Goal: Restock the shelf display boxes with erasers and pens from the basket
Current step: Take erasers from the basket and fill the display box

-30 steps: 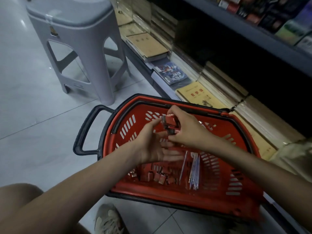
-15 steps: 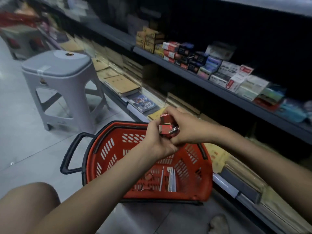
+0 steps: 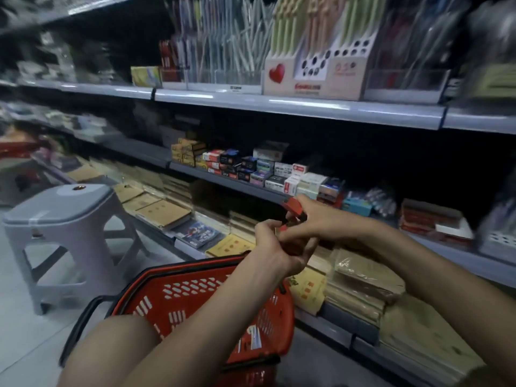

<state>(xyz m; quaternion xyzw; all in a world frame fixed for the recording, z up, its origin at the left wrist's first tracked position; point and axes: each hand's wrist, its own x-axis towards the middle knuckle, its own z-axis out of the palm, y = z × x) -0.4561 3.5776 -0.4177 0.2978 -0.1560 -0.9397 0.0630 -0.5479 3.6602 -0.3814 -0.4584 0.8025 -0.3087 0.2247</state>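
- Compared with half a second ago, the view has tilted upward: the upper shelf (image 3: 301, 107) with its pen display boxes (image 3: 315, 71) is now in sight, and the red basket (image 3: 201, 300) lies lower in the picture, near the bottom edge.
- Both hands have risen clear of the basket and now sit level with the middle shelf (image 3: 223, 181) of small stationery boxes (image 3: 251, 166).
- Right hand (image 3: 321, 219): forearm reaching in from the right, fingers clenched around small red erasers (image 3: 293, 208), one of which sticks up above the thumb.
- Left hand (image 3: 279, 247): forearm reaching up from the near left, fingers curled and grasping the underside of the same red cluster; the two hands touch.
- Pens (image 3: 255, 337) lie in the basket bottom, partly hidden behind the left forearm.
- Grey plastic stool (image 3: 64, 219) stands on the floor at far left of the basket.
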